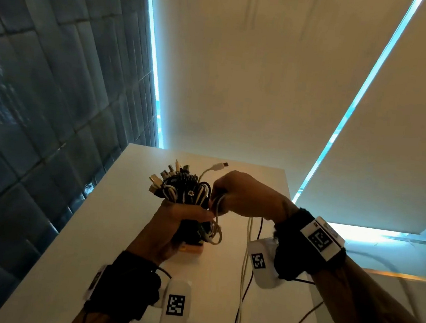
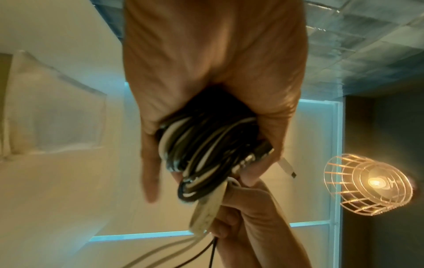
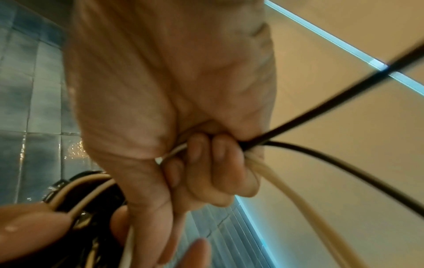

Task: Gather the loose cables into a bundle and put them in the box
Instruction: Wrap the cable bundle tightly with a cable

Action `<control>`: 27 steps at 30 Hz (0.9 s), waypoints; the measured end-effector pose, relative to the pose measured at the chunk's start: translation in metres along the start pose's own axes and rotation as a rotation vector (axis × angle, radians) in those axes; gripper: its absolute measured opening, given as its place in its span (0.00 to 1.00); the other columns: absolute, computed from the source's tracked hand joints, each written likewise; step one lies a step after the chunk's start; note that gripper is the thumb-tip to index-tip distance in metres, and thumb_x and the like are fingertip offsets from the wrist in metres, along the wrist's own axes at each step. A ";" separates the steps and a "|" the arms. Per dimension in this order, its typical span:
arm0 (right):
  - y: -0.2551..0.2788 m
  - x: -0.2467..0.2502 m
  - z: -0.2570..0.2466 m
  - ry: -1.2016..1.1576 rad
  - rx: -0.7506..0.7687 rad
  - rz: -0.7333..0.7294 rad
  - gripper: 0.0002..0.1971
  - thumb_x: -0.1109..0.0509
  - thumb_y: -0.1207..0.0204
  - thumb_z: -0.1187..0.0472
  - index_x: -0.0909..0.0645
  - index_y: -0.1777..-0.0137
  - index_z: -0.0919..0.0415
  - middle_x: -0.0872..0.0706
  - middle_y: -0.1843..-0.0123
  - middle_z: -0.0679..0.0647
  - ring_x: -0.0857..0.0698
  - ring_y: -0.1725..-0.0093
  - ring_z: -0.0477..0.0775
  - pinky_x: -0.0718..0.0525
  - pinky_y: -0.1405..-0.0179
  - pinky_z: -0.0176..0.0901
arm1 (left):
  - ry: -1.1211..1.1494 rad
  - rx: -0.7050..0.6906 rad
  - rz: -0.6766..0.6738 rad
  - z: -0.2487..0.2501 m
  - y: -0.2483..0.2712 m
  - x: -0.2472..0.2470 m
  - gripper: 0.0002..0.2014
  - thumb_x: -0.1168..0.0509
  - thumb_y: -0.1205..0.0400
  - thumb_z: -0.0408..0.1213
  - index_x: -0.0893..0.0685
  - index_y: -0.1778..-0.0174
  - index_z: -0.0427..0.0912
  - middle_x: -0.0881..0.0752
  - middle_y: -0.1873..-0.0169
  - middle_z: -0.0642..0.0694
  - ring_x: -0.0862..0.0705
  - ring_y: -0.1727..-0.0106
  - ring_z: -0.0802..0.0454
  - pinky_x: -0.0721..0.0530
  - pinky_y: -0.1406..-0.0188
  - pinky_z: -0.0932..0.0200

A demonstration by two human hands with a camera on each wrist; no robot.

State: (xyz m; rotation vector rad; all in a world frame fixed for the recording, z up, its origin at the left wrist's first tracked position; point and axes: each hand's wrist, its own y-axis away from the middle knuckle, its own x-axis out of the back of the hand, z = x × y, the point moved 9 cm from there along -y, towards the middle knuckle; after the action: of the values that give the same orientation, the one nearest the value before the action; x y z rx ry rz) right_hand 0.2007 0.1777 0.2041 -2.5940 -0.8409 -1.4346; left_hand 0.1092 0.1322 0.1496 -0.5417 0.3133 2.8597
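Cables (image 1: pixel 183 187) bunched in a coil, held upright above the counter (image 1: pixel 99 228), connector ends fanning out toward 11 o'clock. Left hand (image 1: pixel 174 223) wraps the coil's waist, grip closed tight round it; a loop sags out at its 4 o'clock. Right hand (image 1: pixel 245 193), just at the bundle's 3 o'clock, grip closed on several loose strands (image 1: pixel 248 244), black and white, which trail down toward 6 o'clock. Box not identifiable in any view. Risks, as judged: trailing strands could snag the wrist gear or counter edge and tug the coil apart; the sagging loop may slip free if the left grip eases; the stiff plugs could spring the bundle open. Writing: only square coded markers (image 1: pixel 175 305) on the wrist units, no readable words.
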 end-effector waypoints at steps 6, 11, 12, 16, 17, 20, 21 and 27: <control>-0.005 0.002 -0.003 -0.167 -0.015 0.050 0.13 0.28 0.31 0.75 0.23 0.55 0.59 0.18 0.56 0.52 0.16 0.53 0.56 0.13 0.53 0.50 | -0.014 -0.010 0.038 0.002 0.001 -0.001 0.11 0.29 0.35 0.31 0.08 0.59 0.42 0.10 0.57 0.36 0.12 0.54 0.37 0.22 0.38 0.30; 0.000 -0.001 -0.002 -0.368 0.009 -0.106 0.22 0.24 0.36 0.80 0.26 0.48 0.60 0.17 0.55 0.60 0.19 0.59 0.63 0.19 0.70 0.46 | -0.111 0.118 -0.181 -0.003 0.008 -0.016 0.28 0.25 0.40 0.32 0.16 0.42 0.33 0.12 0.50 0.34 0.14 0.48 0.36 0.23 0.39 0.29; 0.002 -0.002 -0.002 -0.352 0.007 -0.142 0.24 0.22 0.38 0.78 0.26 0.47 0.59 0.16 0.56 0.58 0.21 0.60 0.60 0.24 0.72 0.42 | -0.127 0.133 -0.217 -0.003 0.010 -0.018 0.27 0.25 0.40 0.31 0.16 0.42 0.32 0.12 0.50 0.33 0.16 0.47 0.33 0.24 0.38 0.27; 0.011 -0.006 -0.002 -0.317 0.026 -0.246 0.25 0.19 0.35 0.70 0.27 0.43 0.55 0.13 0.56 0.65 0.24 0.65 0.55 0.29 0.73 0.39 | -0.143 0.131 -0.262 0.006 0.010 -0.019 0.19 0.29 0.39 0.29 0.12 0.50 0.37 0.13 0.56 0.34 0.16 0.60 0.42 0.18 0.57 0.44; 0.012 -0.005 0.000 -0.364 0.023 -0.284 0.23 0.21 0.32 0.70 0.27 0.41 0.57 0.15 0.60 0.65 0.26 0.69 0.53 0.31 0.75 0.39 | -0.133 0.135 -0.270 0.007 0.010 -0.020 0.18 0.31 0.38 0.28 0.13 0.51 0.36 0.14 0.58 0.35 0.16 0.63 0.45 0.20 0.60 0.48; 0.019 0.002 0.007 -0.644 0.009 -0.456 0.18 0.32 0.23 0.75 0.27 0.35 0.70 0.26 0.68 0.58 0.35 0.77 0.46 0.38 0.79 0.37 | -0.083 0.181 -0.295 0.006 0.012 -0.017 0.16 0.35 0.36 0.24 0.20 0.51 0.36 0.18 0.64 0.38 0.18 0.66 0.46 0.22 0.62 0.51; 0.022 0.005 0.010 -0.700 0.016 -0.507 0.15 0.35 0.21 0.74 0.26 0.34 0.71 0.27 0.69 0.56 0.37 0.78 0.44 0.39 0.80 0.37 | -0.069 0.187 -0.314 0.006 0.014 -0.017 0.15 0.36 0.36 0.23 0.21 0.54 0.36 0.19 0.66 0.39 0.19 0.67 0.46 0.22 0.64 0.51; 0.023 0.006 0.046 -0.715 -0.203 -0.478 0.39 0.50 0.24 0.29 0.17 0.47 0.68 0.28 0.73 0.53 0.40 0.80 0.44 0.43 0.80 0.37 | -0.075 0.146 -0.284 0.006 0.016 -0.009 0.10 0.36 0.35 0.21 0.21 0.61 0.34 0.21 0.68 0.38 0.20 0.71 0.46 0.19 0.69 0.55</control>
State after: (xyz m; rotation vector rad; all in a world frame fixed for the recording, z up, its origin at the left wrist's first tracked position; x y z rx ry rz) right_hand 0.2498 0.1748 0.1871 -3.2652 -1.5378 -0.6188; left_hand 0.1112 0.1174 0.1612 -0.4131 0.3939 2.5519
